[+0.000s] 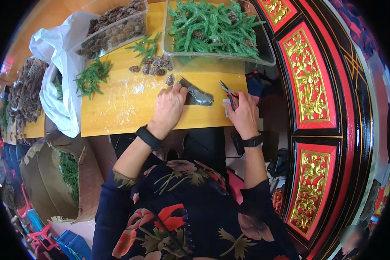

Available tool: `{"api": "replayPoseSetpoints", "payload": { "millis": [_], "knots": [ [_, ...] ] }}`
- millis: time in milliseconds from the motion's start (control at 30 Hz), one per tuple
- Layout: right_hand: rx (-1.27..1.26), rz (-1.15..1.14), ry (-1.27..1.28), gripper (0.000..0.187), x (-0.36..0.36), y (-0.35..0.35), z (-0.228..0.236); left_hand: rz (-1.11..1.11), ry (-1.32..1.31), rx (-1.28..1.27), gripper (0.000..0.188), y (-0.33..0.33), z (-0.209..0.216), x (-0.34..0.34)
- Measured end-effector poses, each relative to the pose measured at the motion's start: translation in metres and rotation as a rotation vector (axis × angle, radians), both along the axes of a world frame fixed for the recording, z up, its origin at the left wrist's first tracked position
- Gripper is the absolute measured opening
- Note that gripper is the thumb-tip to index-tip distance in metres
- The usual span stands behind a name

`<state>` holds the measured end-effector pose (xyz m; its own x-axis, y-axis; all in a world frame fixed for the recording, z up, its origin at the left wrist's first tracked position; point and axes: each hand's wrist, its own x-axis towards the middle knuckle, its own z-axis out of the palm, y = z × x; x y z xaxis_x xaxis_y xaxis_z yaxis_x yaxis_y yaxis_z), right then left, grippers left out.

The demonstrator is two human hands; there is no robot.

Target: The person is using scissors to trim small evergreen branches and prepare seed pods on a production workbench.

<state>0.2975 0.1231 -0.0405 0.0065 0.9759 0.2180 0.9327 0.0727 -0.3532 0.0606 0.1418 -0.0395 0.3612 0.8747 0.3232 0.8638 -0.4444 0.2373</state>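
On the yellow tabletop (130, 115), my left hand (169, 106) rests with its fingers curled together at the left end of a dark flat bundle (199, 96). The bundle has a shiny, clear-looking wrap over part of it, and whatever my fingertips pinch there is hidden. My right hand (244, 113) is closed around a pair of pliers (229, 96) with red and black handles. Their jaws point up and left, a little apart, to the right of the bundle. Several small pine cones (158, 66) lie loose beyond my left hand.
A clear bin (219, 57) of green artificial sprigs stands at the back right. Another clear bin (117, 37) holds pine cones, beside a white plastic bag (69, 95). Loose sprigs (93, 78) lie at left. A cardboard box (43, 173) sits below; carved red-and-gold panels (305, 78) border the right.
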Motion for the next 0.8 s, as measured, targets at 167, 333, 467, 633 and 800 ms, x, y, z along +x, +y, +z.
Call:
{"api": "replayPoseSetpoints", "payload": {
  "millis": [167,333,467,633,800],
  "knots": [
    [0.032,-0.011,-0.080,0.049,-0.003,0.012,-0.011,0.047,0.049,0.046,0.004,0.003,-0.013,-0.004],
    [0.066,0.017,-0.095,0.054,-0.007,0.018,-0.015,-0.015,0.070,-0.024,0.004,-0.003,-0.009,-0.016],
    [0.080,0.043,-0.095,0.053,-0.005,0.018,-0.015,-0.056,0.133,-0.011,0.004,-0.001,0.001,-0.018],
    [0.188,0.081,-0.056,0.048,-0.009,0.014,-0.003,-0.063,0.105,-0.022,0.005,-0.004,0.009,-0.028],
    [0.334,0.091,0.098,0.038,-0.034,0.002,0.014,0.062,0.007,-0.035,0.006,-0.007,0.013,-0.037]
  ]
}}
